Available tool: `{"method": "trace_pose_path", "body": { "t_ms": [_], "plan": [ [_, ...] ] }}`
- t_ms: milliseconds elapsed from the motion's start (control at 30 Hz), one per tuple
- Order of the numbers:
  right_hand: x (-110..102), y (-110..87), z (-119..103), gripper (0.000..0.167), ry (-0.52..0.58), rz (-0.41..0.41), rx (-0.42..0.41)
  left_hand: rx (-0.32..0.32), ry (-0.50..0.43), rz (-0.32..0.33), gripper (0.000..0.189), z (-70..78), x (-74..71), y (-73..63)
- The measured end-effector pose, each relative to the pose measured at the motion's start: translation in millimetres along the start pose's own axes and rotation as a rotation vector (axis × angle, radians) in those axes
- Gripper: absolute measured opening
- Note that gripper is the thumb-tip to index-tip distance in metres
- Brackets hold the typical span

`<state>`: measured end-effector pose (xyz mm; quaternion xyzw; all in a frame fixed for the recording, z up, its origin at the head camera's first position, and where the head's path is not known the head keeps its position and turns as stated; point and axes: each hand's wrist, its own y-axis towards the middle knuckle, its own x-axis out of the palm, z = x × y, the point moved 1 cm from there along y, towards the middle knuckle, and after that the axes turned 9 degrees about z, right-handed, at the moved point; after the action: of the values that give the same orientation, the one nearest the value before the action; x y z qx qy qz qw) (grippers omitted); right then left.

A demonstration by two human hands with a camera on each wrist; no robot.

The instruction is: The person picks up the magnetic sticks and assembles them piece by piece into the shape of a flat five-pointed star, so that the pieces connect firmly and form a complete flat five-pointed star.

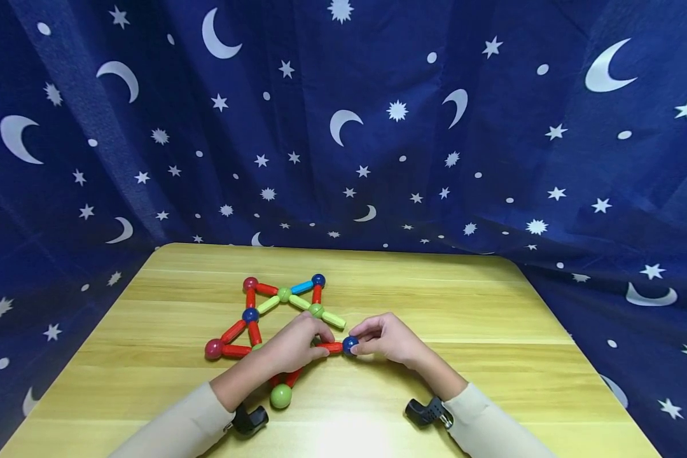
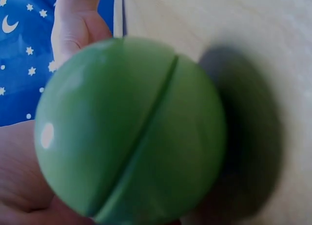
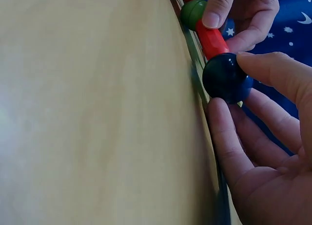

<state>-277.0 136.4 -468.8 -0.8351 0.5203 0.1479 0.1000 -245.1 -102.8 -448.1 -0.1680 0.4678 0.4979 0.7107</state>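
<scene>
My left hand pinches a red rod between thumb and fingers. On the rod's right end sits a dark blue ball, which my right hand holds between thumb and fingertips. In the right wrist view, a green ball is at the rod's other end. Behind and under my left forearm lies a flat star-like figure of rods and balls, partly hidden by that hand. A yellow-green rod juts from a green ball, its far end loose. A large green ball fills the left wrist view.
The figure's outer corners are a red ball, a blue ball, a crimson ball and a green ball near the front. All lies on a wooden table, with a star-and-moon cloth behind it.
</scene>
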Motion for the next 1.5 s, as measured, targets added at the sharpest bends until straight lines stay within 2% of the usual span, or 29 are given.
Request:
{"method": "trace_pose_path", "body": {
  "t_ms": [267,400,500,633,833,1133,1333,1500],
  "plan": [
    [-4.4,5.7,-9.7,0.028,-0.079,0.007,-0.015,0.026,0.04,0.006,0.01,2.5,1.3,0.9],
    [-6.1,21.7,-15.0,0.025,-0.048,0.052,0.008,0.033,0.043,0.011,0.009,2.5,1.4,1.2],
    [-4.5,36.9,-17.0,0.024,-0.068,0.07,0.016,0.013,0.036,0.008,0.01,3.0,2.0,1.2],
    [0.1,54.9,-19.2,0.023,-0.108,0.023,0.056,-0.018,0.028,0.008,0.009,4.6,2.3,0.0],
    [5.8,69.0,-23.1,0.02,-0.16,-0.084,0.093,-0.043,0.025,0.037,0.008,6.5,3.2,-1.6],
    [7.7,72.7,-20.5,0.016,-0.139,-0.094,0.145,-0.049,0.062,0.076,0.008,7.3,4.7,-3.1],
    [7.7,70.0,-20.7,0.016,-0.129,-0.104,0.15,-0.026,0.081,0.107,0.009,10.0,5.9,-3.1],
    [7.1,66.8,-20.1,0.016,-0.168,-0.088,0.136,-0.032,0.09,0.115,0.008,11.0,7.5,-3.0]
  ]
}}
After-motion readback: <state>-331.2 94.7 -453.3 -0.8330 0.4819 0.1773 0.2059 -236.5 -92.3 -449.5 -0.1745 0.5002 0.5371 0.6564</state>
